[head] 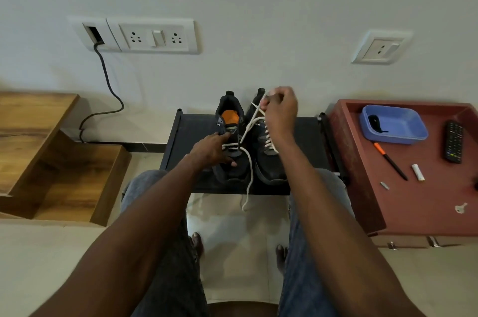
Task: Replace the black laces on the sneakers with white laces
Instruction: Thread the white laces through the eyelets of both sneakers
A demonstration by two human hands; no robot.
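From the head camera: over on the red tray (362, 187), a blue tub (411, 130) holds one dark bundle (375, 122), possibly a rolled black lace, too small to be sure. Loose on the tray beside the tub lie a remote (454, 142), an orange-capped pen (390, 161), a small white cylinder (418, 172) and a key (461, 208).

Centre stage, two dark sneakers stand side by side on a black rack (181, 135) against the wall, toes towards the person. The left sneaker (232, 169) gapes open, orange insole showing, with a white lace (248, 174) through only its lowest eyelets, one end trailing off the rack's front edge. The right sneaker (269, 161) shows white lacing up its front.

The left hand (212, 148) rests on the left sneaker, fingertips at the tongue; whether they pinch it, I cannot tell. The right hand (279, 112) is raised above the right sneaker, fingers curled, pinching the lace's other end and drawing it taut.
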